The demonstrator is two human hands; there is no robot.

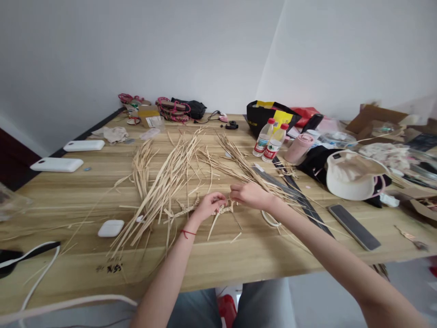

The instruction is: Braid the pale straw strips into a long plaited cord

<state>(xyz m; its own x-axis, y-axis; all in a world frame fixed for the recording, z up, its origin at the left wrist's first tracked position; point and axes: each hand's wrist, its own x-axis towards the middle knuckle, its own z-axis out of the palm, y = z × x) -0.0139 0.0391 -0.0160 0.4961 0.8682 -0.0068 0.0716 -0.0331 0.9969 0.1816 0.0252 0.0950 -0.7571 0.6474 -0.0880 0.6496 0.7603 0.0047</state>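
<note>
My left hand [210,206] is closed around one end of a pale braid of straw strips [184,212], which lies low over the table. Close to its fingertips, my right hand [248,195] pinches at the same work; its fingers are bent together and what they grip is mostly hidden. A short woven part of the braid shows just below the two hands. Left of the hands, a thick bundle of loose straw strips [167,182] spreads across the wood. More straw strips [242,159] run behind my right hand toward the right.
The wooden table [259,264] carries a white earphone case [111,228], a phone [354,227], scissors [409,237] and a white ring [271,219]. Two bottles [274,143], a pink tumbler [299,147] and a cap [353,175] stand or lie at right. White power banks [56,164] lie at left.
</note>
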